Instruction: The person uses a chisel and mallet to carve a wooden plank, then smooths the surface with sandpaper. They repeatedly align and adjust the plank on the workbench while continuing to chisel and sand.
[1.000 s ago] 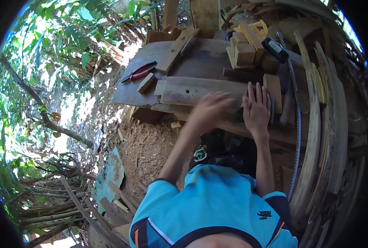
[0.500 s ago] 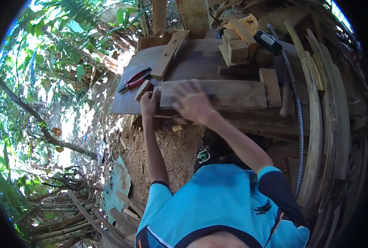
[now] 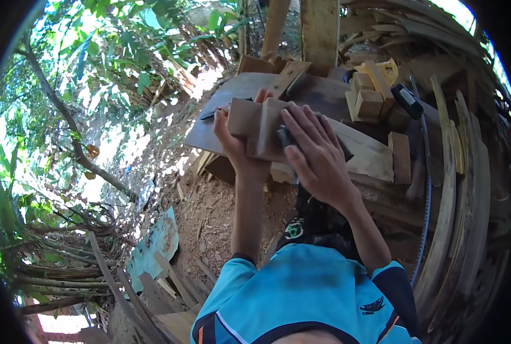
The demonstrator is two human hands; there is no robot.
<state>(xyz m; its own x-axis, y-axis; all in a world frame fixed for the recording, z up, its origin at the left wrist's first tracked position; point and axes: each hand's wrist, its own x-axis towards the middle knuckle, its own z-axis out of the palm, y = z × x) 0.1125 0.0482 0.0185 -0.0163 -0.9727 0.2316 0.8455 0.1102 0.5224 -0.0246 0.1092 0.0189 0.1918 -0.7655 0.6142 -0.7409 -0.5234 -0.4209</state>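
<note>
My left hand (image 3: 241,143) grips the notched left end of a wooden plank (image 3: 364,157), holding it raised and angled, with my thumb beside it and fingertips showing over the far edge. My right hand (image 3: 315,155) lies over a dark flat pad (image 3: 341,149) on the plank, long fingers draped across it and pressing it to the wood; what the pad is, I cannot make out. The plank's right part is low over the bench, beside an upright-grained wooden block (image 3: 400,157). The pliers seen earlier are mostly hidden behind my left hand and the wood.
The worn bench (image 3: 206,136) carries a board (image 3: 287,77), stacked blocks (image 3: 369,103) and a black device (image 3: 406,101). A long saw blade (image 3: 424,218) and rough slats (image 3: 445,229) line the right. Posts (image 3: 318,34) stand behind, foliage is left, and a bluish sheet (image 3: 152,246) lies below.
My left hand has taken the plank's left end and lifted it. My right hand, with the dark pad under it, has moved onto that raised part. The view has shifted slightly.
</note>
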